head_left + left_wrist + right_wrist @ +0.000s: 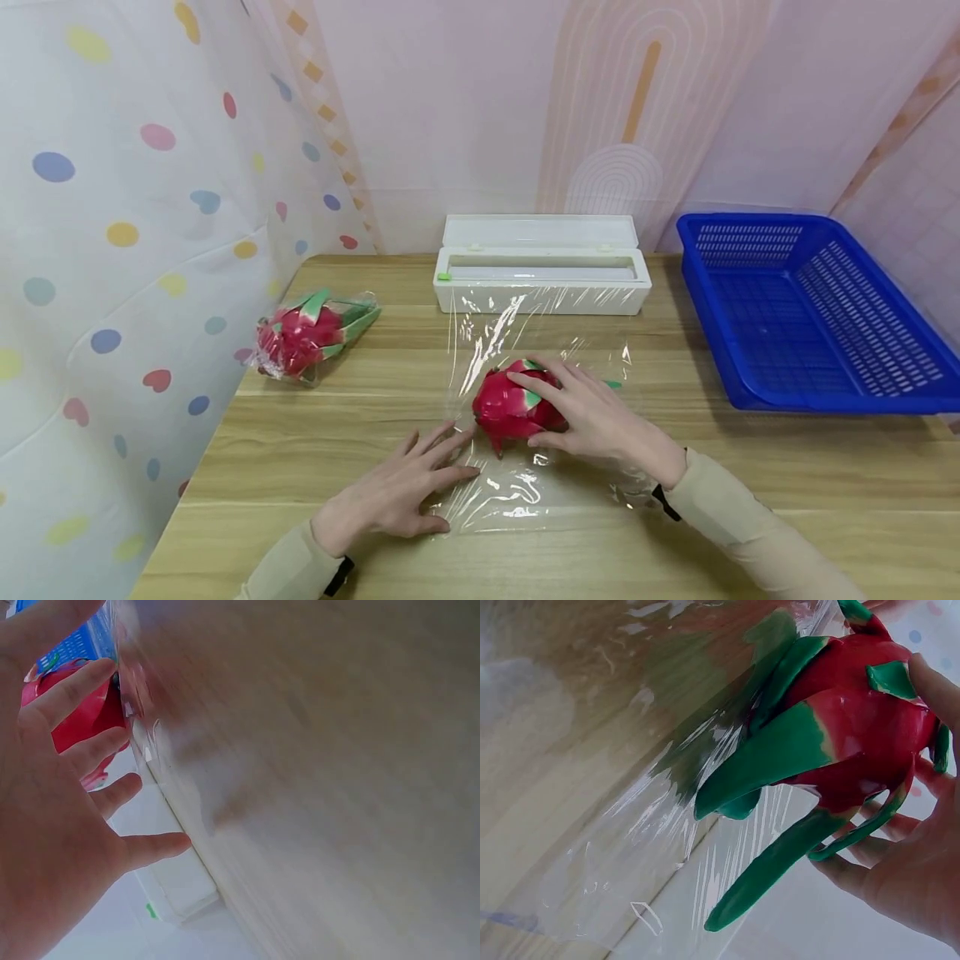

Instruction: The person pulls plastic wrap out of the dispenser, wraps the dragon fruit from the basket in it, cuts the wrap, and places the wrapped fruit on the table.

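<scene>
A red dragon fruit (501, 407) with green-tipped scales lies on a spread sheet of clear plastic wrap (510, 500) on the table. My right hand (588, 410) grips it from above and the right side, thumb at the near side and fingers over the top. In the right wrist view the dragon fruit (855, 720) shows its long green scales pointing over the wrap. My left hand (401, 483) rests by the left edge of the wrap, its fingers spread and nothing in them. In the left wrist view those fingers (97, 750) reach toward the film's edge.
A white cling film box (543, 298) with its lid raised stands at the back, and the wrap reaches up to its front. On the left lies another dragon fruit (300, 337) covered in film. A blue plastic basket (723, 350) sits at the right.
</scene>
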Available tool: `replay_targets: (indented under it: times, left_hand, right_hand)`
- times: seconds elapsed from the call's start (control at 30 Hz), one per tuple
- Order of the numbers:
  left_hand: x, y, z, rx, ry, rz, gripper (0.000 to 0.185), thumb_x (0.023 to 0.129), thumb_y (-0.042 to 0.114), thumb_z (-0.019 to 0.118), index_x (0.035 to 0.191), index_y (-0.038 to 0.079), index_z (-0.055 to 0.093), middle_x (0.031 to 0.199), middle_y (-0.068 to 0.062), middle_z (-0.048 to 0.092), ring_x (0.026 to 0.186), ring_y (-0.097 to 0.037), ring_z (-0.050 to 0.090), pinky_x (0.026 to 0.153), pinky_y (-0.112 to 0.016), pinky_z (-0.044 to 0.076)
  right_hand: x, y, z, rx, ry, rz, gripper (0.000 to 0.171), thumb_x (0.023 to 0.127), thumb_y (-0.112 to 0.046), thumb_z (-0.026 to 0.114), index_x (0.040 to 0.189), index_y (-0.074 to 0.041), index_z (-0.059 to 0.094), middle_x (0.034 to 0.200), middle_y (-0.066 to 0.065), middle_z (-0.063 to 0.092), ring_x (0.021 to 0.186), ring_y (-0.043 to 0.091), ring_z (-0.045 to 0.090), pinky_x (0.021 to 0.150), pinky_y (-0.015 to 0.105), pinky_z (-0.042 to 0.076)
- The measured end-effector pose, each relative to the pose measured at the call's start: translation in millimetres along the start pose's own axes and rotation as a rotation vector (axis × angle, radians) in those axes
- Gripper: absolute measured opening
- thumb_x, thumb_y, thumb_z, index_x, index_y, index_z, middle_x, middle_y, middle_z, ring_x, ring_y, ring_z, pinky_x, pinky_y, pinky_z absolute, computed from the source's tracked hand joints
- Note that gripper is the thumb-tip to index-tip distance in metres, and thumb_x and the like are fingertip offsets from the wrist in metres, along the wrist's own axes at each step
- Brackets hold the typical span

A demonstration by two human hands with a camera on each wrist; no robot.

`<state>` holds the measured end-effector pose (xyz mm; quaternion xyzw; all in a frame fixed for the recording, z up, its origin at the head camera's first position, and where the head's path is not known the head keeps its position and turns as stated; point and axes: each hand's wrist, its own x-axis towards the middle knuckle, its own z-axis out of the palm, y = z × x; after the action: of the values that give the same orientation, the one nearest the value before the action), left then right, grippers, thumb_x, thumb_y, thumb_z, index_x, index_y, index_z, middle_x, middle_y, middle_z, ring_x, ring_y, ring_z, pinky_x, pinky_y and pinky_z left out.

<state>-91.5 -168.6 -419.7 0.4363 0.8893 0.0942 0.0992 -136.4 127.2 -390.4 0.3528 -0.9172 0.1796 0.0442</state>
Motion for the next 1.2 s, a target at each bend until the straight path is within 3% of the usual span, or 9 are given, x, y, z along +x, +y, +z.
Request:
replay_targets:
  times: [0.3,0.5,0.63,0.73,0.8,0.9,1.03,1.2]
  left_hand:
    - [-0.2,-1.0,0.3,0.007,0.021,0.024,0.064,0.076,0.042,0.075,0.134,0.025,0.053,0.155,-0.011,0.030,0.143,-0.039,0.023,0.103,-0.072,0.030]
    - [1.6,-4.9,2.6,0.134,0.190,0.161,0.061,0.069,0.043,0.079,0.125,0.025,0.061,0.144,-0.011,0.047,0.133,-0.036,0.038,0.103,-0.059,0.040]
    - [5.0,-5.2,2.0,0.117,0.249,0.203,0.048,0.071,0.038,0.079,0.115,0.024,0.066,0.128,-0.002,0.060,0.121,-0.026,0.050,0.099,-0.049,0.046]
    - [5.9,-4.4,1.2,0.050,0.247,0.194,0.037,0.075,0.033,0.077,0.109,0.023,0.069,0.114,0.003,0.065,0.110,-0.017,0.058,0.095,-0.041,0.050]
    - [5.6,-4.4,1.2,-0.004,0.224,0.185,0.031,0.076,0.032,0.077,0.105,0.022,0.070,0.105,0.006,0.066,0.098,-0.011,0.060,0.087,-0.031,0.053]
    - [4.6,-5.1,0.7,-0.103,0.166,0.170,0.024,0.078,0.032,0.075,0.099,0.020,0.071,0.096,0.008,0.066,0.086,-0.004,0.059,0.078,-0.018,0.051]
    - [3.3,-5.9,-0.6,-0.222,0.070,0.150,0.023,0.077,0.035,0.076,0.095,0.020,0.070,0.090,0.010,0.065,0.083,0.000,0.054,0.073,-0.012,0.047]
    - [2.7,-6.1,-1.6,-0.243,-0.007,0.135,0.025,0.073,0.032,0.079,0.094,0.022,0.070,0.091,0.013,0.062,0.084,0.001,0.047,0.074,-0.012,0.044]
  right_hand:
    - [-7,7,-2,0.004,0.015,-0.062,0.079,0.078,-0.041,0.076,0.146,-0.025,0.038,0.153,0.009,0.031,0.134,0.035,0.044,0.103,0.058,0.043]
    - [-26,23,-8,0.044,0.111,-0.195,0.072,0.078,-0.027,0.077,0.141,-0.019,0.045,0.149,0.014,0.036,0.134,0.033,0.042,0.102,0.054,0.045]
    - [-44,38,-12,0.173,0.229,-0.245,0.058,0.072,-0.013,0.080,0.126,-0.011,0.059,0.136,0.015,0.051,0.126,0.029,0.049,0.106,0.035,0.045]
    - [-58,48,-16,0.294,0.242,-0.217,0.045,0.072,-0.006,0.079,0.115,-0.010,0.066,0.122,0.011,0.062,0.116,0.021,0.057,0.103,0.022,0.046]
    - [-67,54,-19,0.377,0.181,-0.207,0.035,0.074,-0.005,0.078,0.108,-0.010,0.069,0.110,0.008,0.068,0.105,0.015,0.062,0.095,0.021,0.050]
    - [-80,60,-22,0.482,0.010,-0.215,0.024,0.079,-0.007,0.074,0.102,-0.010,0.069,0.096,0.004,0.071,0.089,0.012,0.065,0.080,0.024,0.055]
    - [-94,67,-22,0.572,-0.199,-0.241,0.020,0.082,-0.011,0.072,0.102,-0.010,0.068,0.093,0.004,0.070,0.082,0.012,0.064,0.073,0.025,0.056]
    - [-111,73,-20,0.534,-0.260,-0.242,0.022,0.080,-0.018,0.074,0.101,-0.015,0.068,0.095,-0.002,0.069,0.085,0.007,0.063,0.075,0.022,0.054]
